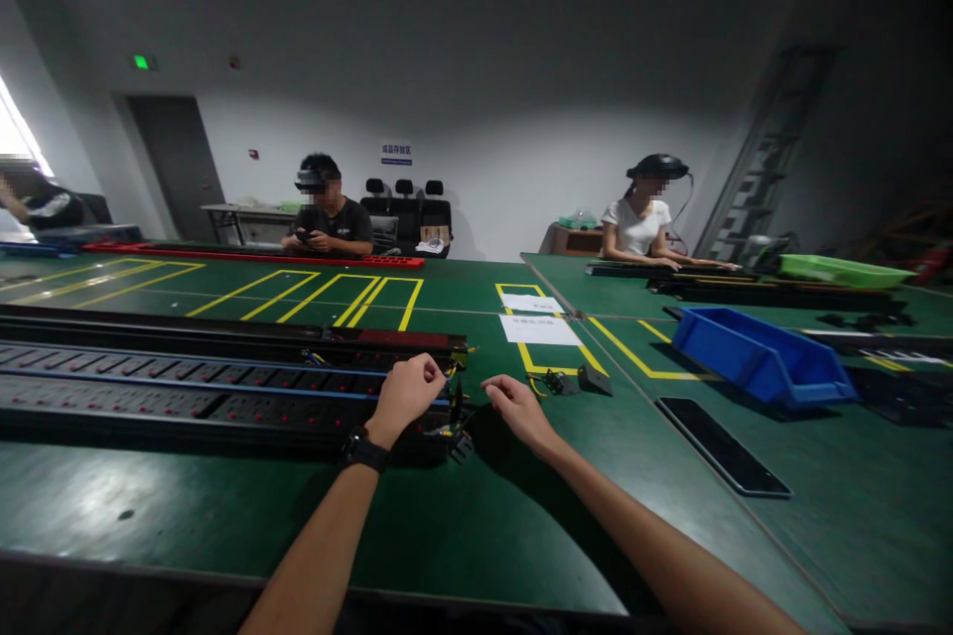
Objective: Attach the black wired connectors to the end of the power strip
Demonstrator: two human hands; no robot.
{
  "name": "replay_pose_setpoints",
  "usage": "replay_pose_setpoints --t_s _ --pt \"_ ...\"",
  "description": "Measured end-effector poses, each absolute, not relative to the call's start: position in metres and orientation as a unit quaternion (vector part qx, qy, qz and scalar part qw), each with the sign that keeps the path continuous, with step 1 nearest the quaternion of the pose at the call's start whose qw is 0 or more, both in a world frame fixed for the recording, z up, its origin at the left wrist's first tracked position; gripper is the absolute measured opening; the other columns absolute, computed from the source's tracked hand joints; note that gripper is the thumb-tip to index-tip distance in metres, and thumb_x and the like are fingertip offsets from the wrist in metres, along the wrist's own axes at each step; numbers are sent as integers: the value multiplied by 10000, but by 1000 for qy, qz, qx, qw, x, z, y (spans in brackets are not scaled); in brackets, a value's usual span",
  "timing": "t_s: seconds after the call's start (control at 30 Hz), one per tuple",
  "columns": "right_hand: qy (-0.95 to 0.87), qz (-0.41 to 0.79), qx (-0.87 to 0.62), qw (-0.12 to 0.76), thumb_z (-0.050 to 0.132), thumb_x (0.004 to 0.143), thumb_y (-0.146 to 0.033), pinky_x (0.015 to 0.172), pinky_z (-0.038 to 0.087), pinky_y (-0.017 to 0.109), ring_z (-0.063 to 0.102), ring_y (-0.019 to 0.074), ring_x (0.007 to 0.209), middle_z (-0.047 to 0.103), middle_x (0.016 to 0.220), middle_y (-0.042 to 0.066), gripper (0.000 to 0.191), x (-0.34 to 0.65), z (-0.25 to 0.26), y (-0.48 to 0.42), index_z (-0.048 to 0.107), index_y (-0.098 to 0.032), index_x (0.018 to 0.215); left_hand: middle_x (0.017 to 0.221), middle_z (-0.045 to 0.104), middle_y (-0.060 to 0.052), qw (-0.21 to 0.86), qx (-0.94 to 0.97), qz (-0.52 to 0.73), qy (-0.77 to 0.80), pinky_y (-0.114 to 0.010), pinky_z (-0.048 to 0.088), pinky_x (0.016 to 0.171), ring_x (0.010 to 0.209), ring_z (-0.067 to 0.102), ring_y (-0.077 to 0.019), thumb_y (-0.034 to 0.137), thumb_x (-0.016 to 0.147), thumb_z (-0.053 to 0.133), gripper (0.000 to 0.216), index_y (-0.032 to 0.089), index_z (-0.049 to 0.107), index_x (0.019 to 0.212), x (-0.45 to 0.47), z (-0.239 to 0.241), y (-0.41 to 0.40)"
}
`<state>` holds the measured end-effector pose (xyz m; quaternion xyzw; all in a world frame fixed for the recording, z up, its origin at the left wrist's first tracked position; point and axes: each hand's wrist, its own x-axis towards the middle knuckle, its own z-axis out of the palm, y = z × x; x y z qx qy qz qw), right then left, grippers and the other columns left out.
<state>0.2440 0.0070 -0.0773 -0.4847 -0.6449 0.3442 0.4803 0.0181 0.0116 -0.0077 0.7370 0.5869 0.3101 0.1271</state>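
Long black socket strips (171, 404) with rows of outlets and small red marks lie side by side on the left. My left hand (411, 397), a dark watch on its wrist, is over their right end with fingers curled into a pinch. Whatever it pinches is hidden. Short yellow-and-green wires (447, 432) and a small black end piece (462, 448) show at the strip ends. Just right of these, apart from the strips, my right hand (519, 409) has thumb and forefinger pressed together; anything between them is too small to see.
Small black parts (592, 380) lie beyond my right hand, near white paper sheets (540, 329). A blue bin (759, 357) and a phone-like black slab (722, 444) are on the right. Two people (332, 218) (641, 223) sit across the green table (432, 536); another person is far left.
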Motion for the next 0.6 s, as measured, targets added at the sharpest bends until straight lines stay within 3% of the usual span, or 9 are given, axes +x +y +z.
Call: replay_pose_setpoints --t_s 0.2,0.33,0.47,0.6 --pt "-656 325 -489 475 530 882 -448 693 446 302 589 182 718 653 785 21 342 242 -78 9 704 -169 976 824 772 -41 134 730 333 581 -250 484 728 806 716 -183 230 837 631 121 191 745 827 14 2 18" --pt "-671 304 -487 469 514 898 -451 731 451 310 610 198 786 682 850 41 335 242 -78 10 702 -179 954 895 791 -56 119 750 310 573 -265 498 807 855 723 -196 251 846 619 190 207 792 908 14 9 28" --pt "-682 290 -482 467 506 915 -439 764 452 315 622 206 824 702 880 47 323 242 -79 10 701 -184 953 921 793 -93 88 773 220 588 -297 503 832 934 731 -247 263 869 568 235 211 795 840 23 15 40" --pt "-684 289 -481 466 510 923 -422 757 451 304 624 199 822 704 878 43 305 241 -81 11 698 -183 946 1014 785 -114 84 748 168 637 -345 522 824 962 732 -297 314 885 558 247 235 783 946 34 16 51"
